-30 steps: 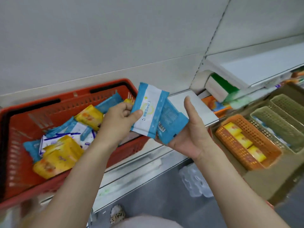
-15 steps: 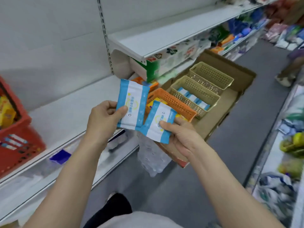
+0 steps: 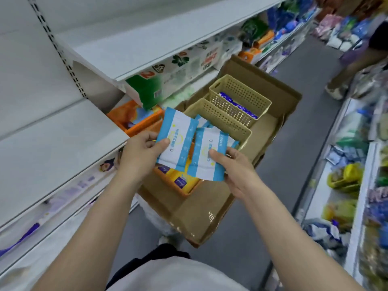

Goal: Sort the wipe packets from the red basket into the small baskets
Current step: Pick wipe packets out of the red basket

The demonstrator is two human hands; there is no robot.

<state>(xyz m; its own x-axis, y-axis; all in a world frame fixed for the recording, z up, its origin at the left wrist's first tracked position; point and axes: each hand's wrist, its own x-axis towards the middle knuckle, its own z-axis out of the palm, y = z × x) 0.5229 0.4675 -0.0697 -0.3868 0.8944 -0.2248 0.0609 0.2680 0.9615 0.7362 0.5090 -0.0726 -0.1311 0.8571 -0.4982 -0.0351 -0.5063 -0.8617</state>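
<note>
left hand (image 3: 141, 153) pinching one blue-white packet (image 3: 177, 139), right hand (image 3: 235, 169) another (image 3: 206, 157); could drop into orange basket (image 3: 184, 191) if released early

- The wipe packet (image 3: 177, 141) pinched by the left hand (image 3: 140, 158) is white down the middle with a light blue band along each long side and a faint yellow ring print.
- The second wipe packet (image 3: 206, 157), in the right hand (image 3: 237, 171), carries the same white, light blue and yellow pattern.
- 2 beige baskets (image 3: 241, 97) have perforated walls; the far one shows dark blue packets (image 3: 239, 105).
- The orange basket (image 3: 184, 191) shows yellow packets (image 3: 181, 180) with purple labels.
- The cardboard box (image 3: 201, 213) is plain brown.
- The shelves (image 3: 52, 141) are pale grey.
- A green and white carton (image 3: 159, 85) bears a red numeral 2.
</note>
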